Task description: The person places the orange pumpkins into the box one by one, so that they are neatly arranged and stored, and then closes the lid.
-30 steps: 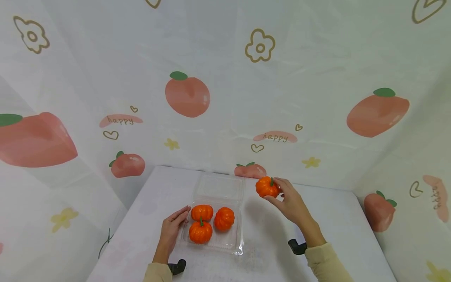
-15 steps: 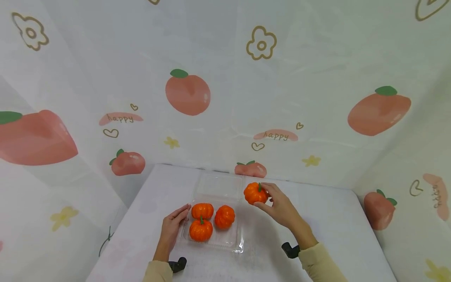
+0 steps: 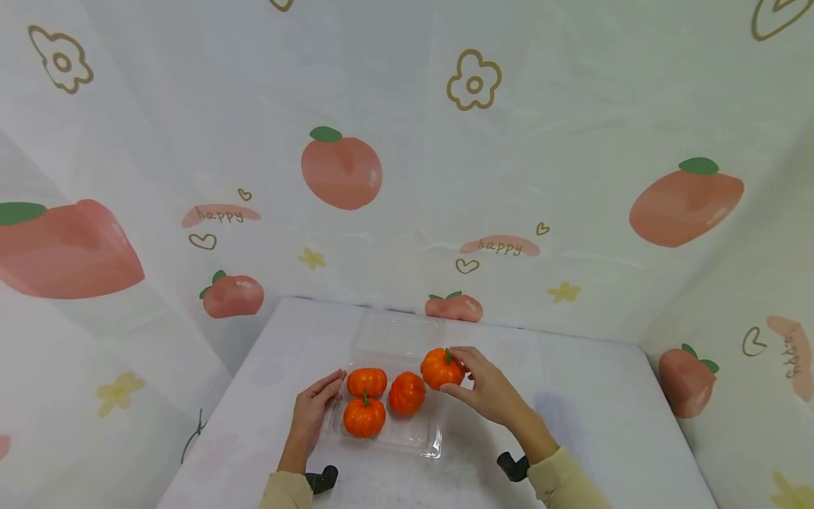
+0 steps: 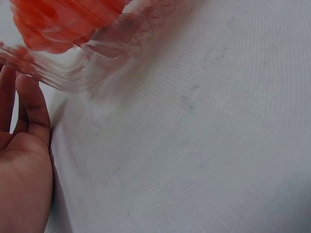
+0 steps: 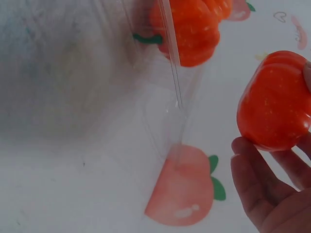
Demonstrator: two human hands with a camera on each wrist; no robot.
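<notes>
My right hand (image 3: 488,390) pinches a small orange toy pumpkin (image 3: 441,369) with a green stem, thumb on the near side and fingers behind. In the right wrist view this pumpkin (image 5: 276,103) shows close up, fingertips at its underside. Inside the clear plastic clamshell box (image 3: 410,444), at its right rim in the head view, more pumpkins rest: one (image 3: 367,382) at back left, one (image 3: 364,418) at front left, one (image 3: 407,394) towards the right. My left hand (image 3: 310,413) touches the box's left side with nearly straight fingers; its fingertips meet the rim in the left wrist view.
The box's lid (image 3: 397,336) lies folded back towards the rear of the white table (image 3: 591,403). A fruit-print cloth (image 3: 407,141) hangs behind and at both sides. Black wrist mounts (image 3: 512,466) sit on both wrists.
My right hand has carried its pumpkin leftward and lower, from right of the box to over its right rim. The left hand, the box and the pumpkins inside have stayed in place.
</notes>
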